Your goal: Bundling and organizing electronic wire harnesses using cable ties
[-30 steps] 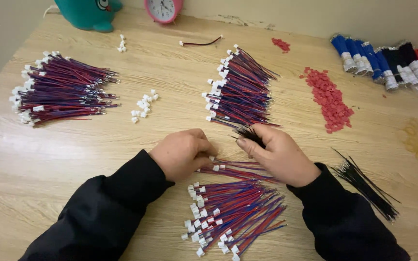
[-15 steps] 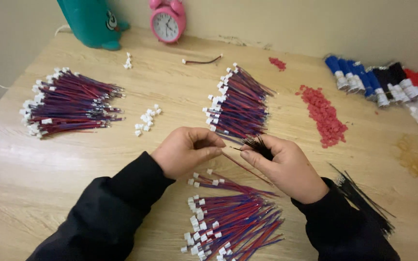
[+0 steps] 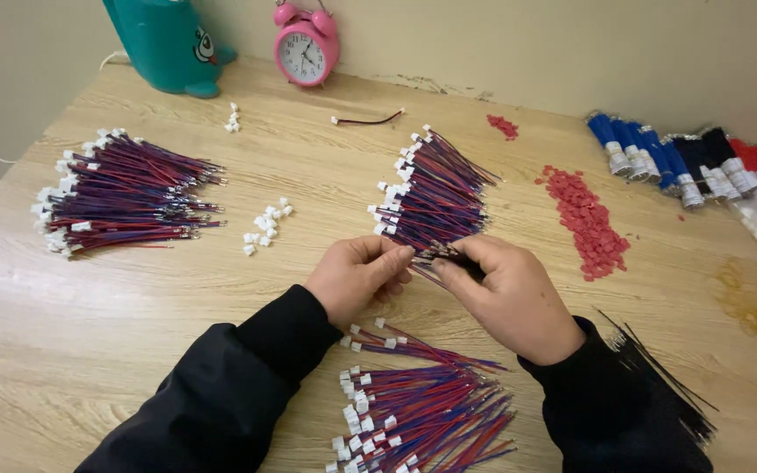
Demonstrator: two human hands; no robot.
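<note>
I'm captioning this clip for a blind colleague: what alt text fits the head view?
Left hand and right hand meet over a wooden table, pinching thin wires from the middle bundle. More red-and-blue bundles lie at left and nearest the person, red bits to the right.

Left sleeve: black, long, of soft matte cloth, and it ended at the wrist in a plain snug cuff.
Right sleeve: the same black cloth, also long, with loose folds near the cuff.
Left hand: bare, with no glove, ring or watch.
Right hand: bare too, with short plain nails.
</note>
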